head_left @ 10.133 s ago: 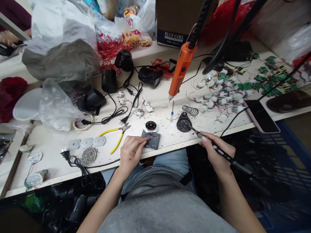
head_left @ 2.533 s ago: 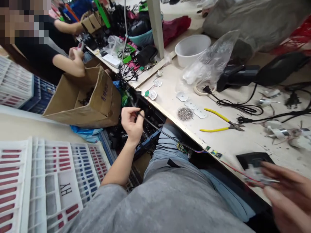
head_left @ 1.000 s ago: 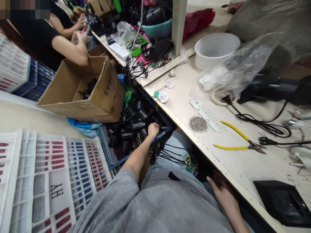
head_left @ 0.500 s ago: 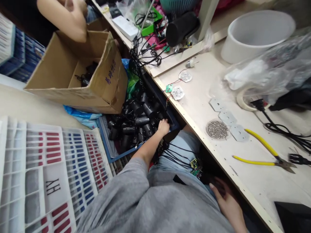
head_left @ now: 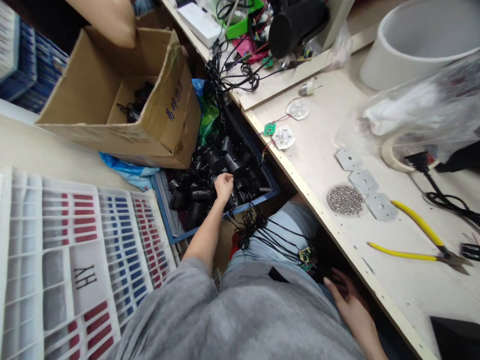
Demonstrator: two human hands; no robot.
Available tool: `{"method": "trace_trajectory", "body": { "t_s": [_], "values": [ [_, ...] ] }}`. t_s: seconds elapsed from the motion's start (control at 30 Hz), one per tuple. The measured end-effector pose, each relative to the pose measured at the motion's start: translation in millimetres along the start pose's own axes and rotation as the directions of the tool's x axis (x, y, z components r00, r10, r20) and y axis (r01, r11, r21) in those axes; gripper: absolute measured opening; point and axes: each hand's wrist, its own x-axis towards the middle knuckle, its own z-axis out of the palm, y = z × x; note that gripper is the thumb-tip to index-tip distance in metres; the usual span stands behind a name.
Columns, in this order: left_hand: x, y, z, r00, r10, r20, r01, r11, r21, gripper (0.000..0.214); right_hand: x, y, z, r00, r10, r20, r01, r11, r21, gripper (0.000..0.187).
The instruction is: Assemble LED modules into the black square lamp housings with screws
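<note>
My left hand (head_left: 224, 186) is over a blue crate (head_left: 176, 237) heaped with black cylindrical housings (head_left: 200, 194). Its fingers are curled together among the housings and their wires; whatever they pinch is too small to tell. Lower right, beside my lap and under the table edge, my right hand (head_left: 350, 302) has thumb and fingers apart, with nothing visible in it. Black cables (head_left: 275, 235) lie across my thigh, ending in small green and yellow circuit boards (head_left: 306, 257) close to the right hand.
A cardboard box (head_left: 123, 140) stands behind the crate, another person's arm (head_left: 108, 17) above it. White plastic crates (head_left: 84, 270) are at left. On the table (head_left: 322, 160) lie yellow-handled cutters (head_left: 416, 235), a dish of screws (head_left: 345, 199), LED boards (head_left: 284, 137) and a white lampshade (head_left: 416, 55).
My left hand has moved left from the crate's right side to the middle of the pile. The right hand's fingers look more spread. The whole view has shifted slightly.
</note>
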Motion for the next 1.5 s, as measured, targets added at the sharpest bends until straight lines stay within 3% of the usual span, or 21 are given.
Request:
{"method": "trace_trajectory", "body": {
  "t_s": [0.17, 0.3, 0.4, 0.5, 0.57, 0.73, 1.0, 1.23, 1.37, 1.5],
  "values": [
    [11.5, 34.6, 10.9, 0.996, 0.069, 0.05, -0.062, 0.989, -0.132, 0.02, 1.3, 6.9, 5.7, 0.998, -0.05, 0.03, 0.05, 0.998, -0.021, 0.071],
    [11.5, 54.8, 28.1, 0.989, 0.115, 0.098, -0.103, 0.987, -0.122, 0.02, 1.6, 14.6, 5.7, 0.998, -0.054, 0.026, 0.055, 0.998, -0.041, 0.069],
    [-1.0, 48.4, 34.8, 0.982, 0.121, 0.146, -0.114, 0.992, -0.055, 0.017, 0.6, 24.1, 2.3, 1.0, -0.019, 0.021, 0.021, 0.997, -0.074, 0.068],
    [-23.8, 31.4, 41.2, 0.952, 0.131, 0.277, -0.139, 0.99, 0.009, 0.005, -0.6, 31.4, 1.6, 1.0, 0.008, 0.028, -0.006, 0.996, -0.092, 0.066],
    [-39.0, 21.5, 46.8, 0.931, 0.116, 0.347, -0.141, 0.989, 0.047, 0.014, -0.2, 31.8, 3.5, 0.999, -0.004, 0.044, 0.008, 0.996, -0.093, 0.063],
    [-57.3, 11.0, 49.6, 0.938, 0.045, 0.343, -0.086, 0.991, 0.106, 0.02, 8.4, 17.6, 6.6, 0.996, -0.045, 0.075, 0.051, 0.995, -0.08, 0.061],
    [-60.4, -2.6, 1.1, 0.995, -0.068, 0.071, 0.069, 0.997, -0.02, 0.033, 32.2, 9.7, -2.9, 0.98, -0.012, 0.197, 0.027, 0.997, -0.078, 0.065],
    [-51.7, -2.1, -50.7, 0.956, -0.243, -0.161, 0.189, 0.937, -0.292, 0.042, 23.1, 11.5, 3.6, 0.98, -0.106, 0.17, 0.125, 0.986, -0.109, 0.056],
    [-46.4, 14.2, -86.0, 0.93, -0.262, -0.26, 0.137, 0.899, -0.415, 0.044, 15.0, -1.4, 5.0, 0.982, -0.08, 0.173, 0.099, 0.989, -0.105, 0.061],
    [-43.0, 39.1, -110.6, 0.905, -0.246, -0.349, 0.005, 0.824, -0.567, 0.04, 10.8, -14.8, 4.7, 0.981, -0.08, 0.174, 0.097, 0.991, -0.096, 0.066]
  ]
}}
